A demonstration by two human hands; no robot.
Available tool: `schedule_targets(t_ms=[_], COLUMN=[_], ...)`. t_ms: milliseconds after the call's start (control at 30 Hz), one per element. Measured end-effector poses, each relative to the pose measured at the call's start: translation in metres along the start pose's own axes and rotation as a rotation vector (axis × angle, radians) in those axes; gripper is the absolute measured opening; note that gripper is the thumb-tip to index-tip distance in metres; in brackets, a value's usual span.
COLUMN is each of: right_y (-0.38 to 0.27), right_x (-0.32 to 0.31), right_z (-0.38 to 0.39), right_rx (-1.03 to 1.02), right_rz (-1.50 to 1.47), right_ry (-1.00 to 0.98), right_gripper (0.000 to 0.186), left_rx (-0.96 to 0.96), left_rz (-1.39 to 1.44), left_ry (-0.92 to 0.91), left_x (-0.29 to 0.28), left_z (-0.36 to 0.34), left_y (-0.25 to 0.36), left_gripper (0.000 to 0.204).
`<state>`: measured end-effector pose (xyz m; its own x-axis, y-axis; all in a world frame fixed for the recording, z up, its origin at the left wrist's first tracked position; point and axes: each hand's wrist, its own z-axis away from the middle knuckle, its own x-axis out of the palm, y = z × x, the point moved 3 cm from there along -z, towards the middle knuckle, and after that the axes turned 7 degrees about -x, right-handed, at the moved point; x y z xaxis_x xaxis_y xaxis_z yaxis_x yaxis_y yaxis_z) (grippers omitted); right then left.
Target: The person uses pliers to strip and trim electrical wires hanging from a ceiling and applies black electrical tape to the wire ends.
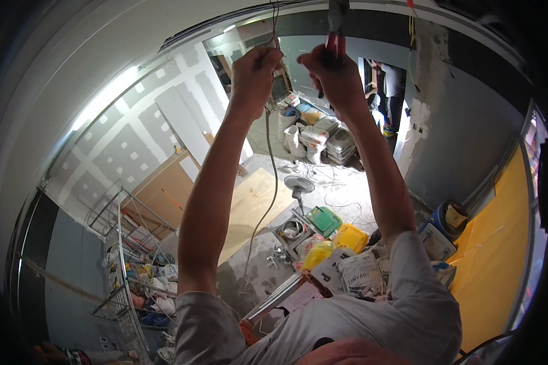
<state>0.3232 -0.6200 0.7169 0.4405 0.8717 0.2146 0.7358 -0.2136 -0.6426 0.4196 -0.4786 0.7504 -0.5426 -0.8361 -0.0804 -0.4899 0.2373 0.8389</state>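
Observation:
Both my arms reach up toward the ceiling edge. My left hand (254, 78) is closed around a thin dark cable (270, 152). Above the fist, thin wires (274, 24) run up to the ceiling, and below it the cable hangs in a long curve toward the floor. A short way to the right, my right hand (338, 82) grips red-handled pliers (332, 44). Their dark head points upward, close to the ceiling edge. I cannot tell whether the jaws are touching anything. Fingers hide part of the handles and the length of cable inside my left fist.
Below me stands a ladder (277, 298). A metal scaffold frame (123, 255) is at the left. On the floor are a fan (299, 185), a green case (324, 221), a yellow case (351, 238) and stacked sacks (315, 137). Another person (393, 91) stands in a far doorway.

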Motion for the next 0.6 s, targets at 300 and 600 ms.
schedule_targets(t_ms=[300, 600], right_y=[-0.004, -0.011], right_x=[0.012, 0.012], right_z=[-0.017, -0.026], right_rx=[0.022, 0.061], right_rz=[-0.061, 0.046], right_ry=[-0.011, -0.121], right_gripper=[0.033, 0.042], left_rx=[-0.006, 0.080], left_rz=[0.152, 0.147], left_ry=[-0.013, 0.093], left_x=[0.004, -0.003], left_z=[0.004, 0.011], left_y=[-0.004, -0.007], left_gripper=[0.018, 0.014])
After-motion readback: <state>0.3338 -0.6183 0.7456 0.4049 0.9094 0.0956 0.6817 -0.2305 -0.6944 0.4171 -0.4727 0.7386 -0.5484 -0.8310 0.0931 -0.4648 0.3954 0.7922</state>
